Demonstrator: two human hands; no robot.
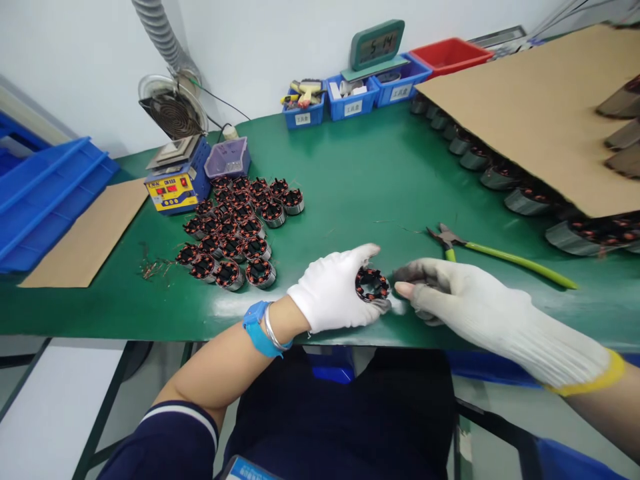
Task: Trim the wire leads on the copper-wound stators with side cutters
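My left hand (343, 287), in a white glove and with a blue band at the wrist, is closed around a motor stator (373, 285) with copper windings near the table's front edge. Just right of the stator is my gloved right hand (440, 293), its fingers curled toward the bare thumb tip. Whether something thin sits in that pinch cannot be made out. Beyond the right hand lie green-handled cutting pliers (515, 262), their jaws pointing left. A group of similar stators (230, 233) stands on the green table (345, 173) to the left.
A blue-and-yellow soldering station (175, 187) and a purple tray (227, 158) stand back left. Wire scraps (155, 268) lie beside a cardboard sheet (90, 233). Blue bins (353, 107) and a clock (377, 45) line the wall. At right, a large cardboard sheet (525, 100) rests on more stators.
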